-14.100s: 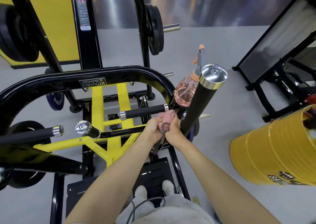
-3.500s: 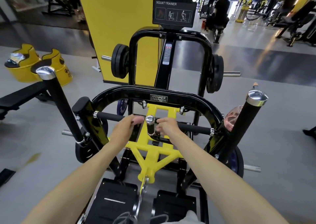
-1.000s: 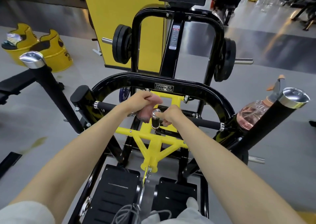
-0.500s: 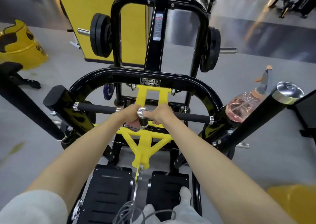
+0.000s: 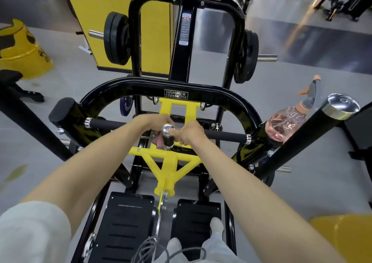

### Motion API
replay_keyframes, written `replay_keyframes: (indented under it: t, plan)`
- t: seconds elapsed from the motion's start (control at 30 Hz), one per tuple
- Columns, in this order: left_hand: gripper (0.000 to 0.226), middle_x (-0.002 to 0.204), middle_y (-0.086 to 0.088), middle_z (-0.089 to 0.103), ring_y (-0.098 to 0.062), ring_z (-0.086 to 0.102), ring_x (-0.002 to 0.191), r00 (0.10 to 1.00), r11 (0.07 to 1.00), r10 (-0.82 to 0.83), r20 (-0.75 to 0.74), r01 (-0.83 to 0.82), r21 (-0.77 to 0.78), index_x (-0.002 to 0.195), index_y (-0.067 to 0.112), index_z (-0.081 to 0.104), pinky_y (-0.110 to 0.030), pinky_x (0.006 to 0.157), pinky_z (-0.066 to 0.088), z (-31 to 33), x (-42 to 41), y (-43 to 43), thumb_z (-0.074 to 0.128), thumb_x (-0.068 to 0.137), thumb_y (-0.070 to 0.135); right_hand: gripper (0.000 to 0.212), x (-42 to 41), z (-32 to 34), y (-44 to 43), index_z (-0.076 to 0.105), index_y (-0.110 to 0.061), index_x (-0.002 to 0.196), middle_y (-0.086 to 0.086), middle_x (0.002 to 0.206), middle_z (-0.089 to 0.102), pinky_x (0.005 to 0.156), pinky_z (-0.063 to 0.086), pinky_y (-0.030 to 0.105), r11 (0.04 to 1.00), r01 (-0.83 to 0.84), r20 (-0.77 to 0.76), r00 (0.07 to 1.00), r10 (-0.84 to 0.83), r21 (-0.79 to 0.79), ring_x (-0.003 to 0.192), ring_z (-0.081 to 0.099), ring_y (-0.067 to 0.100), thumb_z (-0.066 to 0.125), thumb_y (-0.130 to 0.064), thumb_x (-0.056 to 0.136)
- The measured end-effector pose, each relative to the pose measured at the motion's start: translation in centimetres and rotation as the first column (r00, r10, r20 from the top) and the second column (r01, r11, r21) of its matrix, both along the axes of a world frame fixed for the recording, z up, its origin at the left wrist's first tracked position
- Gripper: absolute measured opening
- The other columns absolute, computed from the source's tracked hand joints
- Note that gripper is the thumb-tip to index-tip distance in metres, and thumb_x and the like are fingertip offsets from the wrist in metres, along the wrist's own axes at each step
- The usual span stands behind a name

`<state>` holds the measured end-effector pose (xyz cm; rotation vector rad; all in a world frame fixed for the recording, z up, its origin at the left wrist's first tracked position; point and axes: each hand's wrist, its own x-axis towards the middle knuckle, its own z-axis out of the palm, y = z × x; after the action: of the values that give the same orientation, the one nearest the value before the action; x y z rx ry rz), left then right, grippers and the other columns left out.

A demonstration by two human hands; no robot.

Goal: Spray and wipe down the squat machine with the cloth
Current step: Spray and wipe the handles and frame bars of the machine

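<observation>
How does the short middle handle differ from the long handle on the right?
The short handle is stubby; the long handle is a slanted pole. The left hand, with the cloth, and the right hand grip the short handle; no hand holds the long handle. Both are black with a shiny metal cap.

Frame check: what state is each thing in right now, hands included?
left hand, gripping the cloth at the centre handle.
right hand, fingers curled round the centre handle.
cloth, bunched under the left hand, mostly hidden.
centre handle, held between both hands, chrome cap showing.
spray bottle, parked on the right of the squat machine, nozzle up, untouched.
weight plates, loaded, a stack each side.
</observation>
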<state>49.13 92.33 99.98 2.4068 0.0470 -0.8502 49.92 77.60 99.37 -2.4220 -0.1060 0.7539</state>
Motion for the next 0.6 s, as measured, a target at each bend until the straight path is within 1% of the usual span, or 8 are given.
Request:
replay_keyframes:
  t: [0.07, 0.17, 0.27, 0.4, 0.43, 0.5, 0.53, 0.6]
  plan:
    - [0.022, 0.096, -0.015, 0.071, -0.020, 0.056, 0.074, 0.999, 1.000, -0.001, -0.035, 0.001, -0.004, 0.100, 0.015, 0.073, -0.036, 0.071, 0.044, 1.0, -0.2, 0.0, 0.060, 0.082, 0.019, 0.055, 0.0, 0.1, 0.1, 0.064, -0.012, 0.074, -0.001, 0.065, 0.062, 0.085, 0.053, 0.044, 1.000, 0.013, -0.014, 1.000, -0.013, -0.006, 0.076, 0.066, 0.022, 0.069, -0.066, 0.066]
    - [0.035, 0.098, -0.009, 0.073, -0.026, 0.064, 0.084, 0.999, 1.000, 0.022, -0.040, -0.021, 0.019, 0.101, 0.022, 0.074, -0.041, 0.081, 0.052, 2.1, -0.7, 0.4, 0.050, 0.084, 0.004, 0.056, -0.3, 0.2, 0.0, 0.061, -0.012, 0.072, 0.000, 0.064, 0.061, 0.085, 0.052, 0.044, 1.000, 0.027, -0.003, 1.000, -0.027, 0.009, 0.079, 0.067, 0.023, 0.071, -0.067, 0.065]
    - [0.048, 0.095, -0.005, 0.072, -0.021, 0.064, 0.084, 0.999, 0.999, 0.034, -0.027, -0.034, 0.003, 0.106, 0.017, 0.072, -0.032, 0.072, 0.052, 3.7, -0.8, 0.4, 0.040, 0.082, -0.010, 0.057, -0.4, 0.3, -0.1, 0.056, -0.011, 0.069, 0.000, 0.065, 0.061, 0.087, 0.051, 0.045, 1.000, 0.027, -0.005, 1.000, -0.027, 0.009, 0.080, 0.067, 0.023, 0.071, -0.066, 0.068]
    - [0.052, 0.084, 0.005, 0.071, -0.017, 0.064, 0.082, 1.000, 1.000, -0.007, 0.014, 0.007, -0.012, 0.085, 0.034, 0.073, -0.034, 0.077, 0.053, 6.7, -1.3, 0.2, 0.043, 0.084, -0.009, 0.057, -0.6, 1.1, -0.4, 0.054, -0.010, 0.067, -0.001, 0.060, 0.058, 0.081, 0.051, 0.040, 1.000, 0.000, -0.003, 1.000, 0.000, 0.006, 0.065, 0.059, 0.019, 0.066, -0.066, 0.073]
    - [0.051, 0.086, 0.003, 0.072, -0.017, 0.064, 0.083, 0.999, 1.000, -0.022, 0.032, 0.022, -0.009, 0.087, 0.032, 0.073, -0.034, 0.078, 0.053, 7.2, -1.5, 0.1, 0.043, 0.084, -0.009, 0.057, -0.7, 1.3, -0.5, 0.054, -0.011, 0.067, -0.001, 0.060, 0.057, 0.077, 0.050, 0.038, 1.000, -0.004, -0.001, 1.000, 0.004, 0.003, 0.063, 0.057, 0.019, 0.066, -0.066, 0.074]
    - [0.042, 0.092, -0.005, 0.071, -0.018, 0.063, 0.083, 0.998, 1.000, -0.020, 0.060, 0.020, 0.000, 0.097, 0.018, 0.074, -0.032, 0.073, 0.051, 8.1, -1.9, -0.2, 0.044, 0.083, -0.009, 0.055, -1.0, 1.8, -0.4, 0.056, -0.010, 0.070, 0.001, 0.064, 0.060, 0.070, 0.049, 0.035, 1.000, 0.013, 0.009, 1.000, -0.013, 0.012, 0.066, 0.059, 0.022, 0.068, -0.063, 0.073]
    - [0.039, 0.093, -0.006, 0.070, -0.017, 0.062, 0.082, 0.996, 1.000, 0.000, 0.086, 0.000, 0.004, 0.100, 0.012, 0.072, -0.027, 0.068, 0.050, 8.6, -2.0, -0.3, 0.044, 0.083, -0.010, 0.053, -1.2, 2.1, -0.3, 0.059, -0.008, 0.073, 0.003, 0.067, 0.064, 0.068, 0.051, 0.035, 0.999, 0.029, 0.014, 0.999, -0.029, 0.029, 0.068, 0.062, 0.023, 0.071, -0.060, 0.073]
    - [0.037, 0.090, -0.003, 0.068, -0.013, 0.061, 0.080, 0.983, 0.996, 0.089, 0.164, -0.086, -0.021, 0.099, 0.008, 0.070, -0.023, 0.065, 0.046, 9.6, -2.1, -0.6, 0.043, 0.082, -0.012, 0.045, -1.5, 2.1, -0.3, 0.064, -0.007, 0.071, 0.005, 0.070, 0.067, 0.066, 0.052, 0.033, 0.994, 0.049, 0.034, 0.998, -0.052, 0.102, 0.067, 0.064, 0.023, 0.075, -0.050, 0.075]
